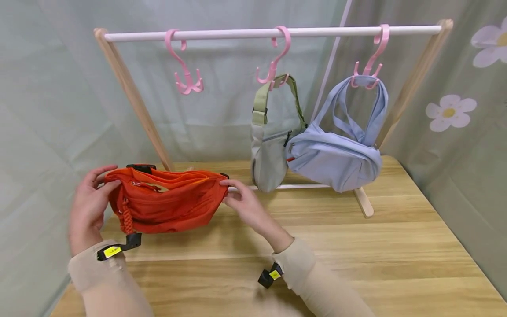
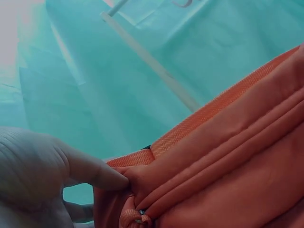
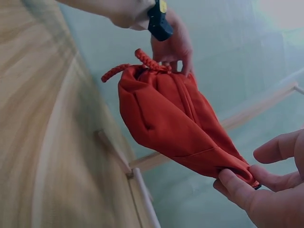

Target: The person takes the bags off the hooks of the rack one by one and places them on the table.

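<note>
A red-orange waist bag (image 1: pixel 174 207) is held up above the table, its zipper side facing me and a braided cord (image 1: pixel 126 218) dangling at its left. My left hand (image 1: pixel 89 204) pinches its left end, thumb in front, near a black buckle (image 1: pixel 140 168). At the other end, my right hand (image 1: pixel 247 204) pinches the corner between thumb and fingers. In the left wrist view the left thumb presses the fabric beside the zipper line. The right wrist view shows the bag (image 3: pixel 161 114) stretched between both hands.
Behind stands a rack with a white rail (image 1: pixel 237 33) and wooden legs. On it hang a pink hook (image 1: pixel 188 75) with nothing on it, a grey-green bag (image 1: pixel 269 154) on the middle hook, and a light blue bag (image 1: pixel 336 158) on the right one. The wooden table (image 1: pixel 396 246) lies below.
</note>
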Available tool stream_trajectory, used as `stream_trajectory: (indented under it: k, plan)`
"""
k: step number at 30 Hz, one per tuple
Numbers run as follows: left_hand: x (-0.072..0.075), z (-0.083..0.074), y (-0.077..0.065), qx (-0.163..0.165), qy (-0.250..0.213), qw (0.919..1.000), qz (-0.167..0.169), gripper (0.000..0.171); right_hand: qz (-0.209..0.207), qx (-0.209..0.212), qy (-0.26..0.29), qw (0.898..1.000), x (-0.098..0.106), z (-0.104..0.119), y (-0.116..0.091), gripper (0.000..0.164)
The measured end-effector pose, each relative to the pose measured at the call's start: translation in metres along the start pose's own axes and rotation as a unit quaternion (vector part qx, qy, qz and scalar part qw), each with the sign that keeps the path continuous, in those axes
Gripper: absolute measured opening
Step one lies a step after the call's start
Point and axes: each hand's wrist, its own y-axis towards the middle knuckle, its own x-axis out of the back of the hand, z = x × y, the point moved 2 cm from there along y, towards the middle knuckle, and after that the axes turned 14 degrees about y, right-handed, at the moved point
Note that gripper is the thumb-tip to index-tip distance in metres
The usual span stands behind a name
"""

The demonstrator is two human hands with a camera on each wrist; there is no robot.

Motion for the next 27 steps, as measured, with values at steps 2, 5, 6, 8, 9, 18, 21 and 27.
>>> stream_trajectory:
  k: [2,5,6,8,9,18,21,27]
  plan:
    - [0.001,0.003,0.001,0.005,-0.001,1.0000,-0.003,0.036,0.002,-0.007,0.002,1.000,-0.001,-0.004,0.000,0.039]
    - [0.002,0.006,0.002,0.011,-0.005,0.9999,-0.006,0.037,0.005,-0.015,0.009,1.000,-0.003,-0.008,0.001,0.040]
    - [0.003,0.007,0.002,0.011,-0.005,0.9999,-0.006,0.037,0.005,-0.015,0.010,1.000,-0.004,-0.009,0.001,0.040]
    - [0.003,0.008,0.003,0.012,-0.007,0.9999,-0.005,0.037,0.005,-0.014,0.012,1.000,-0.004,-0.011,0.001,0.040]
    - [0.003,0.009,0.003,0.011,-0.006,0.9999,-0.004,0.037,0.004,-0.014,0.012,1.000,-0.004,-0.012,0.002,0.040]
    - [0.004,0.017,0.009,0.001,0.019,0.9997,0.017,0.035,-0.002,-0.039,0.042,0.998,-0.003,-0.021,0.004,0.040]
    - [0.005,0.023,0.009,0.004,0.022,0.9993,0.029,0.035,-0.004,-0.049,0.044,0.998,-0.002,-0.027,0.004,0.041]
    - [0.006,0.034,0.010,0.015,0.058,0.9966,0.057,0.034,-0.004,-0.061,0.020,0.998,-0.003,-0.038,0.004,0.043]
